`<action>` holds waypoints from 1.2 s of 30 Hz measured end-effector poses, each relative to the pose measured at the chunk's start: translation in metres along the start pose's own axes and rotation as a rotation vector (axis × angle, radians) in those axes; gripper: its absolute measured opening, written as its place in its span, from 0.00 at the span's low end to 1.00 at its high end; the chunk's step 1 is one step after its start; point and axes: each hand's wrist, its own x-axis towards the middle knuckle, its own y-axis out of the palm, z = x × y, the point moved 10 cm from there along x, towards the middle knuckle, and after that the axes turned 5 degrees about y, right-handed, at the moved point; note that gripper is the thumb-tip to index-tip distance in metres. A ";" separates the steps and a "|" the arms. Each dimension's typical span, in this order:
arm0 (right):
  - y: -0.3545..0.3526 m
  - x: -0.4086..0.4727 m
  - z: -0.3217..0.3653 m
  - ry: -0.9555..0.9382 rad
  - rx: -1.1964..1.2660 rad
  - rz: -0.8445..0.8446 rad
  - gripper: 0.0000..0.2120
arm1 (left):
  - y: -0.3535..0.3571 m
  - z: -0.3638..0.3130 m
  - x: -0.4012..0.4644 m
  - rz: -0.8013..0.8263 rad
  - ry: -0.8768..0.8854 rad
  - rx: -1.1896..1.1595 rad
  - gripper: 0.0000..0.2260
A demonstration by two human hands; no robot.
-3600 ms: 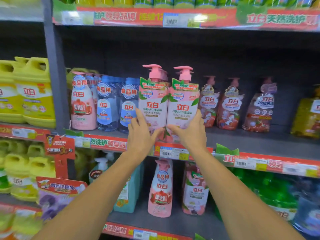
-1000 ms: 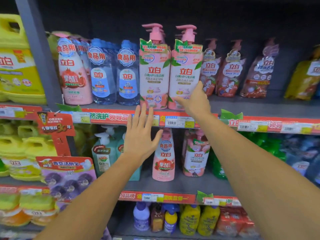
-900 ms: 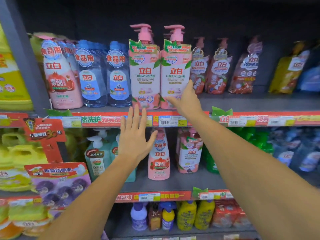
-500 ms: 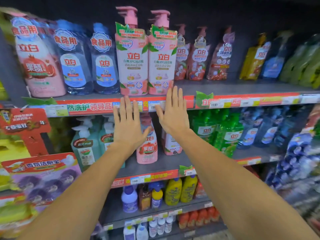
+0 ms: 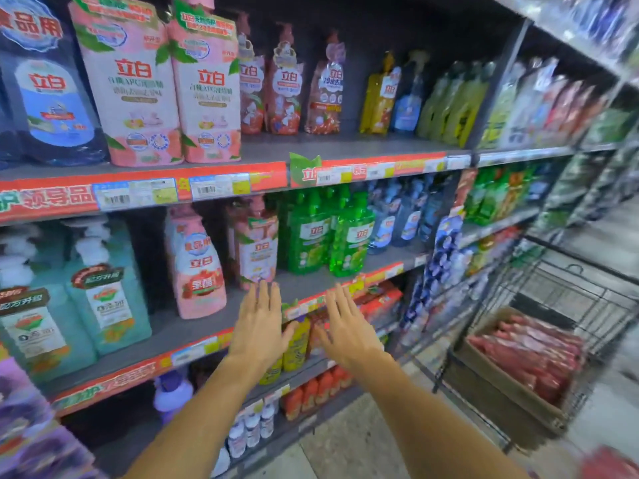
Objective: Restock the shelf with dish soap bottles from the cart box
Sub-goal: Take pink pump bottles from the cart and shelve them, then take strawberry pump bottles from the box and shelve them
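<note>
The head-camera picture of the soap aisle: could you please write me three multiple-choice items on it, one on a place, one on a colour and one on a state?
1. Where does the cardboard box sit?
A. in the wire cart at the right
B. on the top shelf
C. on the floor at the left

2. What colour are the two tall pump bottles at the front of the upper shelf?
A. black
B. pink
C. orange

3. What are the hands doing?
A. each grips a bottle
B. both are open and hold nothing
C. both push the cart

Answers:
1 A, the box rests inside the cart's wire frame.
2 B, both bodies are pink.
3 B, the left hand and right hand show straight fingers in front of the shelves.
</note>
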 end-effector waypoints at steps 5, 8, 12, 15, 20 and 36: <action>0.001 -0.038 -0.078 0.144 0.115 0.017 0.34 | 0.011 -0.096 0.018 0.086 0.180 -0.085 0.36; 0.012 -0.060 -0.136 0.266 0.254 0.029 0.35 | 0.012 -0.159 0.026 0.087 0.294 -0.072 0.35; 0.022 -0.102 -0.222 0.397 0.309 0.030 0.35 | 0.017 -0.252 0.035 0.066 0.422 -0.060 0.33; 0.027 -0.140 -0.292 0.471 0.344 0.015 0.34 | 0.023 -0.322 0.038 0.081 0.475 -0.053 0.33; 0.043 -0.197 -0.403 0.604 0.378 0.006 0.30 | 0.032 -0.437 0.045 0.117 0.559 -0.052 0.31; 0.134 -0.387 -0.618 0.927 0.416 0.124 0.33 | 0.107 -0.741 0.020 0.172 0.836 0.010 0.28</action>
